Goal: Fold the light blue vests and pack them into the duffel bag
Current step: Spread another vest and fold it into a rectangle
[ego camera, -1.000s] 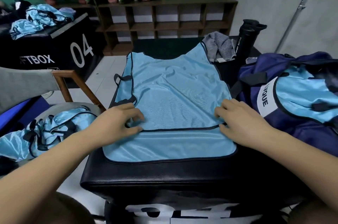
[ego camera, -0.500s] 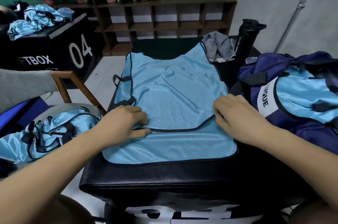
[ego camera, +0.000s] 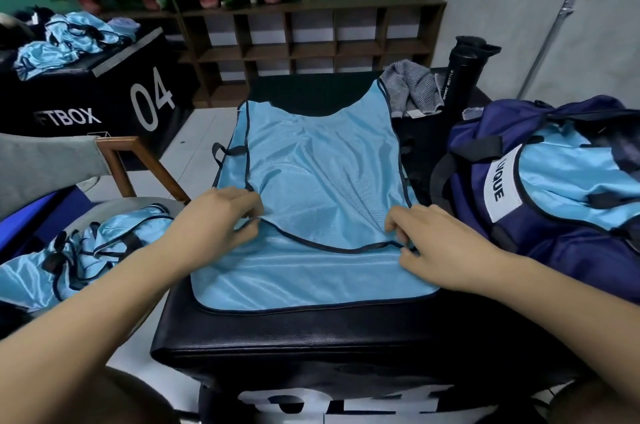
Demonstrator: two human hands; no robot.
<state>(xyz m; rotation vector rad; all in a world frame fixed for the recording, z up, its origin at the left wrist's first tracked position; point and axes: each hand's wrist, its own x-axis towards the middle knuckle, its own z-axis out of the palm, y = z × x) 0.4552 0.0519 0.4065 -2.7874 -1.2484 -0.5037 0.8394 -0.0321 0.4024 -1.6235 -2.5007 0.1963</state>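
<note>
Vest (ego camera: 322, 181) flat on black counter (ego camera: 311, 337); left hand (ego camera: 214, 226) and right hand (ego camera: 446, 247) both pinch its dark-trimmed upper-layer hem, duffel bag (ego camera: 554, 250) just right.

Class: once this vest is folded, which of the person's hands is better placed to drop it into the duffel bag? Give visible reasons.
Right hand: it pinches the vest hem on the side nearest the duffel bag; the left hand is across the vest.
</note>
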